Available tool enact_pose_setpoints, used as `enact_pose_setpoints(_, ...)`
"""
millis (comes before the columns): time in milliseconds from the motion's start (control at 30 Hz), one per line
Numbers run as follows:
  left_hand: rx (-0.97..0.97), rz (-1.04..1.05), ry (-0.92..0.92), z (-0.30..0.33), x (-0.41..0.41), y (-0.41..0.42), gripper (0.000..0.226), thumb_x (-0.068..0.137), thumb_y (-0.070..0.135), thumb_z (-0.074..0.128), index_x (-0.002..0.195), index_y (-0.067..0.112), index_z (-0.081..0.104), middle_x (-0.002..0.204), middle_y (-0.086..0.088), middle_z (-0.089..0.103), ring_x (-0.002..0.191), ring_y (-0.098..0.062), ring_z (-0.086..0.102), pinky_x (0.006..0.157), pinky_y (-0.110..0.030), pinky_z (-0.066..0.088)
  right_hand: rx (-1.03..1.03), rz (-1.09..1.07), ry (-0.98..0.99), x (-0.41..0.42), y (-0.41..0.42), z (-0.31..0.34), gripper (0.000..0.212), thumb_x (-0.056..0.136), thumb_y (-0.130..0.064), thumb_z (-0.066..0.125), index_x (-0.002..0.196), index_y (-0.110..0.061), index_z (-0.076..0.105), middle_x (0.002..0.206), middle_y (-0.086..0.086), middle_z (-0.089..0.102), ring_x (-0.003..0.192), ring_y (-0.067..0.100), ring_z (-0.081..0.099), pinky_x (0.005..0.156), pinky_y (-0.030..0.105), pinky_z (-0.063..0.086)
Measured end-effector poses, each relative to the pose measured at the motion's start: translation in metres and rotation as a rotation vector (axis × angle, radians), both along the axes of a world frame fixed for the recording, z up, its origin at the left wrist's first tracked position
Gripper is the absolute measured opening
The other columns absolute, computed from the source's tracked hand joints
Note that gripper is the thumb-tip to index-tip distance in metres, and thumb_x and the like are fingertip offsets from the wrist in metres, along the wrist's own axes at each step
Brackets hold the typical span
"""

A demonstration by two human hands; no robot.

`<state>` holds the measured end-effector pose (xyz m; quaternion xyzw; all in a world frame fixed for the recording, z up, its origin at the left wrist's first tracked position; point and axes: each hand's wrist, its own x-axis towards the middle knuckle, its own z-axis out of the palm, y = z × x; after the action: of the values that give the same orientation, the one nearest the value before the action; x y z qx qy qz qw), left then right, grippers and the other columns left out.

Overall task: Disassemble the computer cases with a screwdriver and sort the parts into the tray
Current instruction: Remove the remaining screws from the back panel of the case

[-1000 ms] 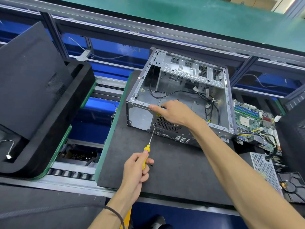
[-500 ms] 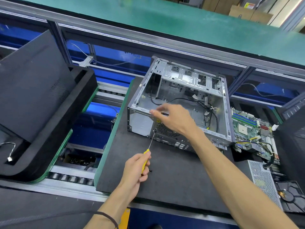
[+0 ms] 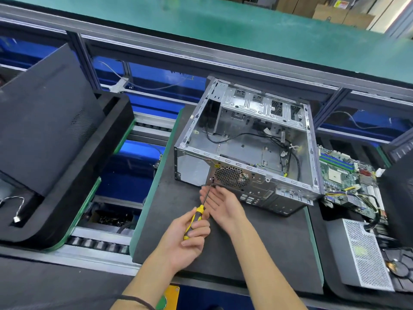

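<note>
Open computer case (image 3: pixel 245 151) lying on its side on a dark mat (image 3: pixel 257 247), which sits on the conveyor-style surface (image 3: pixel 100 245), roughly mid-frame. Side panel off, so loose black cables (image 3: pixel 288 148) and the drive cage (image 3: pixel 263 104) up at the far end all on show. Left hand (image 3: pixel 190 238) with its grip wrapped tight around the yellow-and-black handle of a screwdriver (image 3: pixel 199 213), shaft angled up and away, tip right at a screw spot (image 3: pixel 212 180) on the near rear panel, just left of the round fan grille (image 3: pixel 231 176). Can't tell whether the tip is actually seated in the screw head, too small. Right hand (image 3: pixel 223 204) palm-up just beside the shaft and below the tip, fingers straight and relaxed, grip apart, holding nothing visible. Off to the right of the case, a green motherboard (image 3: pixel 344 173) with yellow and black wires trailing off it, lying in a dark tray (image 3: pixel 333 276), and nearer the camera in the same tray a silver power supply (image 3: pixel 364 253) with a mesh side. Far left, a big black side panel (image 3: pixel 44 117) leaning tilted in another black foam tray (image 3: pixel 73 193), small white connector on a wire (image 3: pixel 15 206) at its near corner. Green belt (image 3: pixel 223 34) running across the back.
</note>
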<state>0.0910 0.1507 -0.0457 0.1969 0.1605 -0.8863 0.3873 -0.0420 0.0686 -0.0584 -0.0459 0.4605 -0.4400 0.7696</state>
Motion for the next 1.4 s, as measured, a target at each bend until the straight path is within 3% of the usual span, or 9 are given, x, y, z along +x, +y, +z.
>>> enact_pose_setpoints(233, -0.067, -0.034, -0.177, -0.001, 0.011, 0.011, 0.029, 0.095, 0.029, 0.057, 0.087, 0.003, 0.066, 0.062, 0.003, 0.032, 0.041, -0.006, 0.03, 0.029, -0.015, 0.019, 0.032, -0.06, -0.183, 0.002, -0.001, -0.002, 0.03, 0.096, -0.008, 0.059, 0.079, 0.007, 0.078, 0.099, 0.019, 0.076, 0.084, 0.028, 0.077, 0.067, 0.035, 0.063)
enact_pose_setpoints(633, -0.109, -0.006, -0.36, -0.007, 0.035, 0.028, 0.026, 0.096, 0.033, 0.057, 0.092, 0.008, 0.059, 0.067, 0.003, 0.029, 0.044, -0.007, 0.028, 0.028, -0.017, 0.023, 0.118, -0.092, -0.197, 0.001, -0.003, 0.006, 0.008, 0.089, -0.007, 0.07, 0.082, -0.001, 0.071, 0.077, 0.006, 0.07, 0.059, 0.015, 0.068, 0.05, 0.019, 0.054)
enact_pose_setpoints(733, -0.177, -0.039, -0.534, -0.007, 0.033, 0.027, 0.03, 0.097, 0.036, 0.056, 0.093, 0.006, 0.06, 0.066, 0.001, 0.032, 0.045, -0.008, 0.029, 0.029, -0.018, 0.023, -0.048, 0.063, 0.218, -0.001, -0.001, 0.01, 0.007, 0.088, -0.005, 0.069, 0.08, -0.005, 0.07, 0.071, 0.006, 0.066, 0.051, 0.01, 0.059, 0.044, 0.016, 0.045)
enact_pose_setpoints(800, -0.217, -0.07, -0.712, -0.007, 0.03, 0.027, 0.034, 0.098, 0.038, 0.054, 0.094, 0.004, 0.062, 0.064, 0.0, 0.036, 0.045, -0.009, 0.029, 0.031, -0.018, 0.021, -0.261, 0.315, 0.773, -0.008, 0.008, 0.012, 0.008, 0.083, -0.009, 0.069, 0.076, -0.011, 0.072, 0.068, 0.003, 0.067, 0.049, 0.009, 0.057, 0.047, 0.02, 0.047)
enact_pose_setpoints(867, -0.265, -0.111, -0.918, -0.007, 0.027, 0.026, 0.04, 0.1, 0.039, 0.052, 0.099, 0.002, 0.064, 0.063, -0.001, 0.039, 0.045, -0.011, 0.031, 0.035, -0.02, 0.018, -0.495, 0.638, 1.374, -0.023, 0.025, 0.004, 0.007, 0.082, -0.018, 0.066, 0.077, -0.021, 0.071, 0.069, -0.006, 0.069, 0.06, 0.011, 0.062, 0.063, 0.024, 0.052)
enact_pose_setpoints(933, -0.291, -0.132, -1.03, -0.007, 0.023, 0.025, 0.042, 0.101, 0.04, 0.05, 0.102, 0.001, 0.065, 0.062, -0.001, 0.04, 0.045, -0.012, 0.031, 0.039, -0.022, 0.017, -0.602, 0.821, 1.607, -0.036, 0.046, -0.004, 0.005, 0.086, -0.024, 0.065, 0.088, -0.026, 0.069, 0.079, -0.009, 0.07, 0.077, 0.014, 0.064, 0.076, 0.026, 0.05)
enact_pose_setpoints(1167, -0.353, -0.146, -1.191, 0.0, 0.007, 0.01, 0.042, 0.102, 0.04, 0.048, 0.1, 0.003, 0.067, 0.059, 0.001, 0.039, 0.044, -0.012, 0.032, 0.039, -0.021, 0.019, -0.686, 0.718, 1.462, -0.049, 0.064, -0.003, 0.02, 0.094, -0.025, 0.064, 0.113, -0.022, 0.07, 0.088, -0.008, 0.067, 0.073, 0.01, 0.061, 0.08, 0.029, 0.054)
enact_pose_setpoints(1333, -0.508, -0.281, -1.202, 0.015, -0.027, 0.016, 0.042, 0.102, 0.046, 0.045, 0.093, 0.01, 0.067, 0.059, 0.002, 0.034, 0.045, -0.011, 0.026, 0.042, -0.019, 0.015, -0.328, 0.126, 0.56, -0.047, 0.077, 0.025, 0.03, 0.105, -0.028, 0.05, 0.108, -0.012, 0.074, 0.091, 0.008, 0.075, 0.066, 0.015, 0.064, 0.05, 0.027, 0.05)
enact_pose_setpoints(1400, -0.509, -0.308, -1.111, 0.022, -0.047, 0.026, 0.037, 0.101, 0.046, 0.046, 0.093, 0.013, 0.061, 0.061, 0.001, 0.034, 0.046, -0.012, 0.024, 0.041, -0.018, 0.014, -0.349, 0.093, 0.512, -0.048, 0.076, 0.033, 0.028, 0.104, -0.021, 0.05, 0.105, -0.01, 0.076, 0.089, 0.008, 0.075, 0.061, 0.015, 0.057, 0.047, 0.024, 0.041)
